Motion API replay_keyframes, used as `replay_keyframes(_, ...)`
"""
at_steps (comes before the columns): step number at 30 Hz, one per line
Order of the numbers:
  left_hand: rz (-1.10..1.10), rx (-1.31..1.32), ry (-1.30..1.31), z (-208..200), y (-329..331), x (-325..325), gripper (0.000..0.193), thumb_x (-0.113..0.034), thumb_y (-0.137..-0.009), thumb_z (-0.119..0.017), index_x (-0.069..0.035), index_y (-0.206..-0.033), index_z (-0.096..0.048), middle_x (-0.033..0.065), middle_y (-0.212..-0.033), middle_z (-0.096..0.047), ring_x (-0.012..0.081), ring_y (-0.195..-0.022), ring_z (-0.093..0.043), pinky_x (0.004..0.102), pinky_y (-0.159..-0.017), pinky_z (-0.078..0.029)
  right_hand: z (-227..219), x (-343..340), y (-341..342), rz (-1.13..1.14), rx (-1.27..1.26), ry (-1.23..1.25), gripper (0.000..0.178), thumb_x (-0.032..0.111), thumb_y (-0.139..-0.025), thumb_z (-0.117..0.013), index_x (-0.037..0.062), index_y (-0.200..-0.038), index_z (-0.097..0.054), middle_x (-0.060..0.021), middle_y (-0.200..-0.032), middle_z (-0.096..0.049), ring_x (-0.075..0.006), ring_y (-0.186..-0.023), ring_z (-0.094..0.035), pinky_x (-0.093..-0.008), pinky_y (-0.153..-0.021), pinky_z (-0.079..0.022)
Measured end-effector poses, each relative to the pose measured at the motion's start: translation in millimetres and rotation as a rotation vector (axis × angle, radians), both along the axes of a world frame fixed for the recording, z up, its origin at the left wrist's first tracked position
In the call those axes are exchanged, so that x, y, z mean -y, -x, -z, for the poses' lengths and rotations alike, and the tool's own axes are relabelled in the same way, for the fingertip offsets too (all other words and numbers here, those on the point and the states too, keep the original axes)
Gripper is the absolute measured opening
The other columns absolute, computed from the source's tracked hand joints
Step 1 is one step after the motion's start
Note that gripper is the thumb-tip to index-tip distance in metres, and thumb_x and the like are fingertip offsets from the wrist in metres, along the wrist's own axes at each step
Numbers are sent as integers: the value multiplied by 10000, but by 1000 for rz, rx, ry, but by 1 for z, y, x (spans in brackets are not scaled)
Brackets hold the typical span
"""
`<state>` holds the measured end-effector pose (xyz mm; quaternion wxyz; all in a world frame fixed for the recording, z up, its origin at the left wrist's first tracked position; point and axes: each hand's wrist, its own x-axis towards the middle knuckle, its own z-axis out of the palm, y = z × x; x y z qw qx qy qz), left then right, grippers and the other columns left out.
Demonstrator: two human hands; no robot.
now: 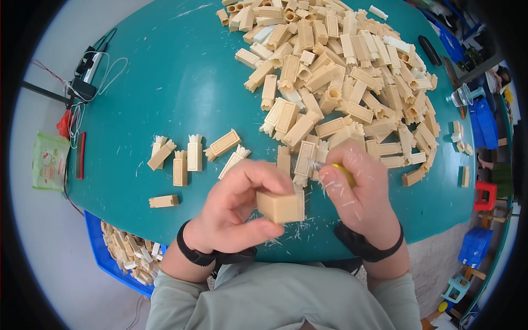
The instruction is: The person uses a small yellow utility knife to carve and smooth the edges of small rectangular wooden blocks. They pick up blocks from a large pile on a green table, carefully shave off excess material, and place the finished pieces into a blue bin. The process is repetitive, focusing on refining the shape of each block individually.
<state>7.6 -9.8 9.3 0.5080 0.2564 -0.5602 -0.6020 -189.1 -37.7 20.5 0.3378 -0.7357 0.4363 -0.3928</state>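
Observation:
Between the thumb and fingers of my left hand (236, 201) is a tan rectangular block (278, 207), held above the table's near edge. My right hand (360, 192) is closed around a small tool with a yellow handle (345, 174); its tip points left and is too blurred to name. The tool is apart from the block, to its upper right. Pale shavings (338, 190) lie around my right thumb and fingers. Just beyond my hands stands a carved block (304, 162) with a jagged end, at the near edge of a big pile.
A large pile of tan carved blocks (330, 77) covers the far right of the green table (165, 93). Several loose blocks (194, 154) lie left of my hands. A blue bin (102, 247) of blocks sits below left. A power strip (94, 63) with cables runs along the left edge.

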Motion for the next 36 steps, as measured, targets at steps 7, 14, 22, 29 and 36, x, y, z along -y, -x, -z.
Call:
replay_keyframes(7, -110, 63, 112, 4, -4, 4, 367, -90, -818, -608, 20, -1136, -462, 107, -1081, -510, 157, -1008, -469, 289, -862, -386, -6, -6, 0, -112, 134, -255, 206, 215, -844, -591, 19, -825, -529, -82, -677, -499, -178, -587, -482, -273, -545, -399)
replay_keyframes(14, -293, 20, 17, 3, -4, 4, 408, -9, -786, -634, -10, -1144, -438, 79, -1011, -557, 132, -909, -533, 259, -766, -439, -6, -9, -6, -123, 144, -337, 246, 206, -777, -687, 37, -855, -526, -51, -687, -515, -118, -610, -478, -253, -554, -401)
replay_keyframes(22, -96, -84, -266, 2, -2, 3, 494, 13, -788, -603, -55, -1220, -374, 55, -923, -572, 105, -804, -558, 238, -696, -452, -5, -14, -15, -51, 280, -373, 204, 141, -764, -693, 35, -857, -546, -38, -678, -535, -98, -585, -487, -239, -526, -403)
replay_keyframes(29, 59, 95, -142, -2, -3, 4, 524, -1, -775, -615, -43, -1240, -378, 19, -850, -575, 87, -748, -553, 206, -621, -421, 3, -10, -7, -137, 206, -242, 162, 138, -781, -666, 28, -828, -557, -50, -686, -547, -111, -569, -497, -240, -514, -403)
replay_keyframes(36, -56, -28, -109, -1, 0, 1, 353, 38, -781, -605, -27, -1098, -462, 69, -947, -574, 104, -803, -576, 222, -653, -463, 2, -13, -9, -112, 233, -268, 203, 185, -786, -660, 27, -843, -546, -69, -670, -540, -139, -563, -503, -253, -514, -410)
